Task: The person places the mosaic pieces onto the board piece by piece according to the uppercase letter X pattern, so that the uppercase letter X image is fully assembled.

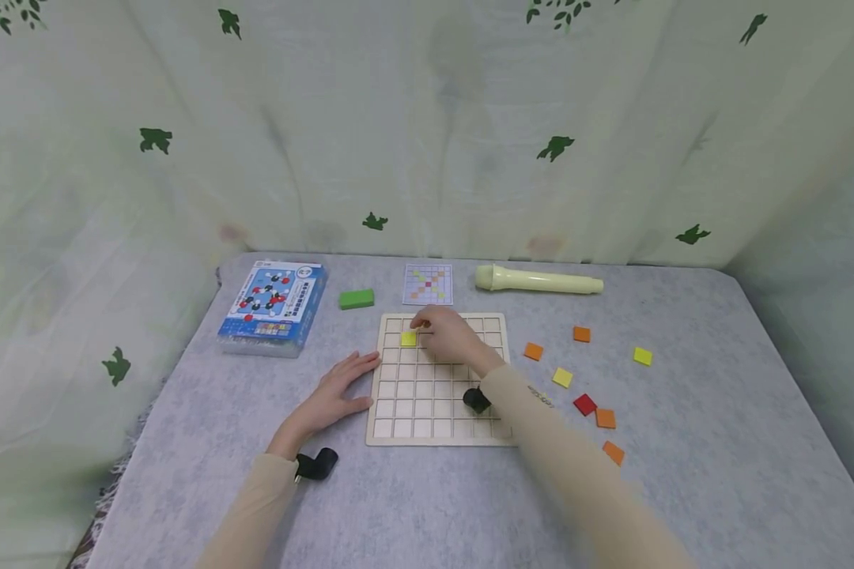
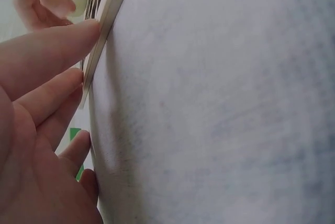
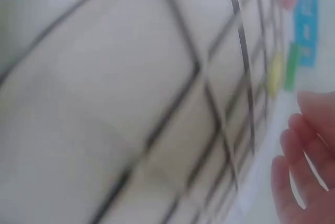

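Observation:
A pale wooden grid board (image 1: 404, 408) lies on the cloth, with a yellow square tile (image 1: 409, 339) in one of its upper left cells. My left hand (image 1: 330, 395) lies beside the board, its straight fingertips touching the left edge; the left wrist view shows the thumb and fingers (image 2: 47, 51) against that edge. Above the board's upper part is my right hand (image 1: 450, 336), just right of the yellow tile. In the right wrist view its fingers (image 3: 303, 150) are loosely bent and apart, and no tile shows between them.
Several loose orange tiles (image 1: 581, 334), yellow tiles (image 1: 643, 356) and a red tile (image 1: 585, 405) lie right of the board. Behind it are a pattern card (image 1: 428, 284), a green block (image 1: 357, 299) and a cream tube (image 1: 541, 280). A blue box (image 1: 273, 304) stands back left.

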Action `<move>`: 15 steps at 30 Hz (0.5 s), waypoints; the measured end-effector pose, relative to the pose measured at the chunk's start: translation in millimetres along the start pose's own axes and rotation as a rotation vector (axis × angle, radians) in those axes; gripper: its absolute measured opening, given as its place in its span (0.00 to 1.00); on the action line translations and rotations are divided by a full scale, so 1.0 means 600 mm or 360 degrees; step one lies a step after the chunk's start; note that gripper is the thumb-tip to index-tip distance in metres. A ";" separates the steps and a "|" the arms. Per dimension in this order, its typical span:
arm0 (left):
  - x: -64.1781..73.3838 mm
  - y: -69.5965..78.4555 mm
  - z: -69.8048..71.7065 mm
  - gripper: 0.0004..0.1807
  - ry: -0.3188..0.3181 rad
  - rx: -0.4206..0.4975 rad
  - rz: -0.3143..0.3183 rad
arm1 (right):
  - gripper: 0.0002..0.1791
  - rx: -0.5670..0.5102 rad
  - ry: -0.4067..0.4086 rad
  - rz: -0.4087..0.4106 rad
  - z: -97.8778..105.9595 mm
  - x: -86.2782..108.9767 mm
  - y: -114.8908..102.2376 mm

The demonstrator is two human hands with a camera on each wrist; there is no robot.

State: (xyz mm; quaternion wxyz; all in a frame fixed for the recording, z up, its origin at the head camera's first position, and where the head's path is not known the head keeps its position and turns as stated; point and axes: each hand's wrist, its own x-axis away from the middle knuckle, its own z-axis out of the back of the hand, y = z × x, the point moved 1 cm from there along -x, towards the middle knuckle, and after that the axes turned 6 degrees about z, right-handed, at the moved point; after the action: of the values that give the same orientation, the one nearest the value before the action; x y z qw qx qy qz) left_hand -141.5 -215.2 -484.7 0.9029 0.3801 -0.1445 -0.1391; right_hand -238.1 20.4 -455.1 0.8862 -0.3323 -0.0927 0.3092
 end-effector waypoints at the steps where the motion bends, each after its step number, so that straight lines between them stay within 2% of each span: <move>1: 0.000 0.001 0.000 0.35 0.0000 -0.0005 -0.0006 | 0.15 -0.0057 0.0021 -0.0017 0.011 0.011 0.006; 5: 0.000 0.002 0.000 0.35 0.0002 -0.0017 -0.0029 | 0.15 -0.0214 0.0122 -0.0055 0.059 0.069 0.036; 10: 0.000 0.000 -0.001 0.35 0.0003 -0.0017 -0.0044 | 0.15 -0.0171 0.0232 -0.0247 0.103 0.156 0.094; 13: 0.000 -0.002 -0.001 0.35 0.0003 -0.0022 -0.0048 | 0.15 -0.0128 0.0250 -0.0384 0.114 0.199 0.125; 15: -0.001 -0.003 -0.001 0.35 0.0003 -0.0019 -0.0053 | 0.15 -0.0089 0.0239 -0.0394 0.117 0.218 0.139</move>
State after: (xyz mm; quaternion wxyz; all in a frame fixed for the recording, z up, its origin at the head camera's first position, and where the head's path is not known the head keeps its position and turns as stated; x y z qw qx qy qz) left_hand -142.2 -215.8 -486.4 0.9028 0.3773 -0.1365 -0.1546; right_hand -201.0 186.8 -461.1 0.9124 -0.3652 -0.0751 0.1690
